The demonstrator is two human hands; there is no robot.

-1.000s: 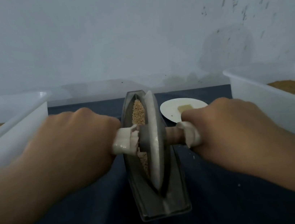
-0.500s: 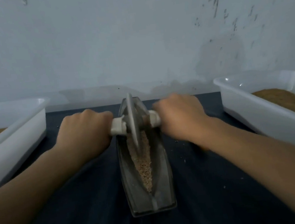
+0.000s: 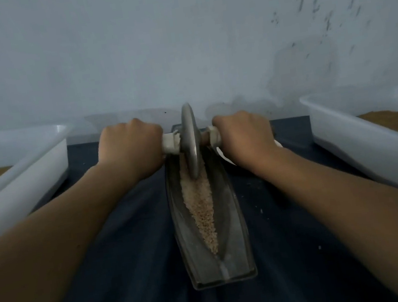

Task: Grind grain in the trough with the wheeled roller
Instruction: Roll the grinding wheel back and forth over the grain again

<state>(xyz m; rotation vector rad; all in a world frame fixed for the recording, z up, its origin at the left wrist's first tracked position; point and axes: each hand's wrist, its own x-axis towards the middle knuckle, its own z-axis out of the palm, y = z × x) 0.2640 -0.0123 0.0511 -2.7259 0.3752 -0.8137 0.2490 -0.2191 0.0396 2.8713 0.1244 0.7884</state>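
Your wheeled roller [image 3: 190, 141] stands on edge at the 12 o'clock end of the trough [image 3: 231, 223], with its lower rim down in the grain [image 3: 201, 209]. The disc and your knuckles hide the trough's far tip. The grain runs as a pale strip from the wheel toward 6 o'clock and narrows to a point before the near end.

Your left hand [image 3: 131, 150] is clenched around the axle at 9 o'clock of the wheel, and your right hand [image 3: 244, 136] is clenched around it at 3 o'clock. Only short white-wrapped stubs of the handle show between your fists and the disc. Your fingers curl out of sight underneath.

A white rim [image 3: 224, 157] peeks out below your right wrist. Most of it is covered, so what it belongs to is unclear. The trough lies on a dark cloth [image 3: 136, 262] over the bench, with pale specks [image 3: 261, 210] scattered at 3 o'clock.

A white tub [image 3: 18, 181] at 9 o'clock and another tub [image 3: 360, 143] at 3 o'clock hold brown meal, and the frame edges cut both off. A stained wall [image 3: 177, 38] closes 12 o'clock.
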